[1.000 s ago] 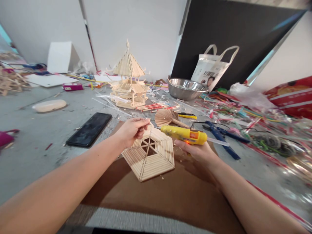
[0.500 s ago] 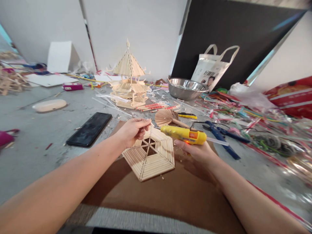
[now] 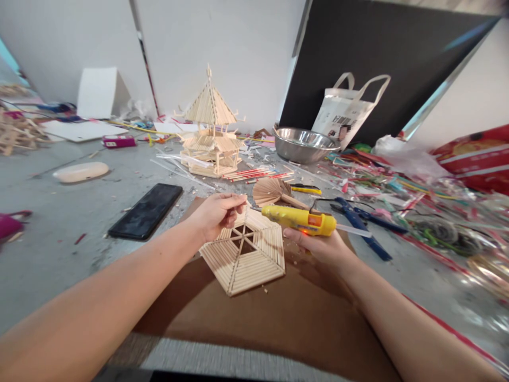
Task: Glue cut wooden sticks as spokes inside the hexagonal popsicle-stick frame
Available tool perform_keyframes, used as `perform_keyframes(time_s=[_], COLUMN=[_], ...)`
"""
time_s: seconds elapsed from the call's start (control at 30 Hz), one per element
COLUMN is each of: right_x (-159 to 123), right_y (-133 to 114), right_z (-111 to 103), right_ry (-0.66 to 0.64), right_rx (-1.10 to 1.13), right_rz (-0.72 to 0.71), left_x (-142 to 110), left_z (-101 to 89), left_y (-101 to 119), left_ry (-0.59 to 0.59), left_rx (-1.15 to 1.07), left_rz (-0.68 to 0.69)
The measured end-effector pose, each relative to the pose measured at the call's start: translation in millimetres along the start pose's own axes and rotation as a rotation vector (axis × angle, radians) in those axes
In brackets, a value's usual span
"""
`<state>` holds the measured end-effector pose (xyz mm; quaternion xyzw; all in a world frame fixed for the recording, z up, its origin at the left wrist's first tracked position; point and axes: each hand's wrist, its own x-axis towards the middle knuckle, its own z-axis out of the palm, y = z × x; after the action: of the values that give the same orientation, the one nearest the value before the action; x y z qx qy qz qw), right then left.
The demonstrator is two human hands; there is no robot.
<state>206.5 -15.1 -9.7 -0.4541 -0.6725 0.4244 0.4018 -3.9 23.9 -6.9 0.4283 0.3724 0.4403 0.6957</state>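
A yellow hot glue gun (image 3: 296, 218) with a clear glue stick out of its back end is in my right hand (image 3: 324, 246); an orange light glows on it. Its nozzle points left, close to the fingertips of my left hand (image 3: 220, 212). Those fingers are pinched together over the far edge of a hexagonal panel of wooden sticks (image 3: 254, 268); whatever they pinch is too small to make out. The panel lies on a brown board (image 3: 222, 323), its spokes meeting over a dark open centre.
A stick-built pagoda model (image 3: 210, 127) stands at the back, beside a steel bowl (image 3: 306, 146). Left of my hands lies a black phone (image 3: 146, 211). Blue pliers (image 3: 361, 225), a yellow cutter (image 3: 306, 189) and a pleated brown fan shape (image 3: 270, 192) lie to the right, near heaped scraps.
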Motion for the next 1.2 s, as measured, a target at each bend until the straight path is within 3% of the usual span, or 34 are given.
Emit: perform_keyframes(time_s=[0.47, 0.83, 0.97, 1.1, 1.2], right_x=[-0.2, -0.2, 1.2, 2.4, 2.5], right_y=[-5.4, -4.9, -4.2, -5.5, -5.3], right_z=[0.3, 0.2, -1.2, -1.5, -1.1], right_ry=[0.037, 0.083, 0.082, 0.062, 0.058], right_rx=[-0.027, 0.012, 0.045, 0.048, 0.051], right_rz=[-0.035, 0.021, 0.052, 0.082, 0.093], left_x=[0.1, -1.3, -2.0, -2.6, -3.6], left_z=[1.3, 0.2, 2.7, 4.3, 3.2], left_y=[0.5, 0.0, 0.7, -1.7, -5.4], left_ry=[0.01, 0.009, 0.058, 0.167, 0.174], left_rx=[0.021, 0.075, 0.27, 0.637, 0.933], left_rz=[0.006, 0.021, 0.112, 0.27, 0.426])
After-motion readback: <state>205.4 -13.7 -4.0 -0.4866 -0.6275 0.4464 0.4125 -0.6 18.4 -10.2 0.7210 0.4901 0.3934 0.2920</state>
